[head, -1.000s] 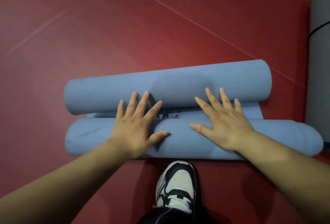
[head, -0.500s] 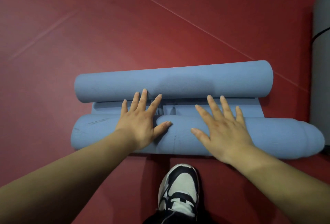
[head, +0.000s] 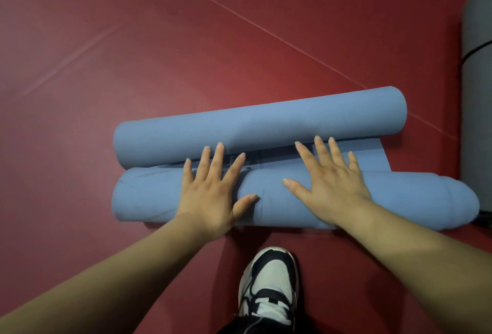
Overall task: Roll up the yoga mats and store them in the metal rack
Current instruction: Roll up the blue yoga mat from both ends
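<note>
A blue yoga mat lies on the red floor, curled into two rolls joined by a narrow flat strip. The near roll (head: 399,200) runs left to right in front of me; the far roll (head: 266,126) lies just beyond it. My left hand (head: 213,190) presses flat on the near roll left of its middle, fingers spread and fingertips reaching the far roll. My right hand (head: 330,182) presses flat on the same roll right of its middle, fingers straight over the strip. The metal rack is out of view.
A grey rolled mat (head: 476,94) with a dark strap stands along the right edge, close to the near roll's right end. My black-and-white shoe (head: 269,283) is planted just behind the near roll. Red floor (head: 159,40) with thin seam lines stretches beyond.
The gap between the two rolls has narrowed since half a second ago. Both hands stay flat on the near roll and have pushed it toward the far roll.
</note>
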A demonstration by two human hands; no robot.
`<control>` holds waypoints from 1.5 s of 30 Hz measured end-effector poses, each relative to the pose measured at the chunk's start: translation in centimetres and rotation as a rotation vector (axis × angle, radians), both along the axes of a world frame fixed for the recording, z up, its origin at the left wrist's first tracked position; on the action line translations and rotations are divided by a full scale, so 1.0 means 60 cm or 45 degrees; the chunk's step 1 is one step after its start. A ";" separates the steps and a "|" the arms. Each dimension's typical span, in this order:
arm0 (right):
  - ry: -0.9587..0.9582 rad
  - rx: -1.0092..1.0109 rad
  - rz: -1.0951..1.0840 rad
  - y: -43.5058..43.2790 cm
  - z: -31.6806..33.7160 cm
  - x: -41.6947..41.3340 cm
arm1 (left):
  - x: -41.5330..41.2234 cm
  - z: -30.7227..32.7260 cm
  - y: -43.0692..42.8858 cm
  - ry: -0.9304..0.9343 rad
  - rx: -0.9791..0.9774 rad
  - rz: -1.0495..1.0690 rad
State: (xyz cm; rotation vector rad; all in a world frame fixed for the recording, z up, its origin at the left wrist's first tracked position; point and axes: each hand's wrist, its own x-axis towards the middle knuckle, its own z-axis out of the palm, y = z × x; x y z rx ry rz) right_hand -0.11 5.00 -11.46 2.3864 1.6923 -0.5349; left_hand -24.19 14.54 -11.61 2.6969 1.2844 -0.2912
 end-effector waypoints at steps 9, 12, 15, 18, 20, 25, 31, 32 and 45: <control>0.041 -0.079 0.057 0.016 0.015 0.012 | 0.016 -0.001 0.033 0.070 -0.030 0.019; 0.043 -0.119 0.117 0.011 0.020 0.016 | 0.023 0.001 0.049 0.077 -0.066 0.036; 0.041 -0.142 0.171 0.004 0.024 0.022 | 0.034 0.003 0.071 0.083 -0.126 0.048; 0.042 -0.157 0.201 0.005 0.027 0.026 | 0.042 0.003 0.086 0.091 -0.162 0.046; 0.065 -0.156 0.199 0.009 0.028 0.028 | 0.044 0.003 0.093 0.089 -0.189 0.051; 0.144 -0.152 0.187 0.018 0.030 0.038 | 0.036 0.012 0.093 0.036 -0.161 -0.035; 0.140 -0.166 0.227 0.029 0.028 0.049 | 0.013 0.021 0.100 0.120 -0.107 -0.309; 0.130 -0.179 0.246 0.028 0.029 0.049 | 0.012 0.020 0.101 0.140 -0.099 -0.332; 0.141 -0.192 0.303 0.034 0.041 0.044 | 0.022 0.030 0.104 0.180 -0.136 -0.317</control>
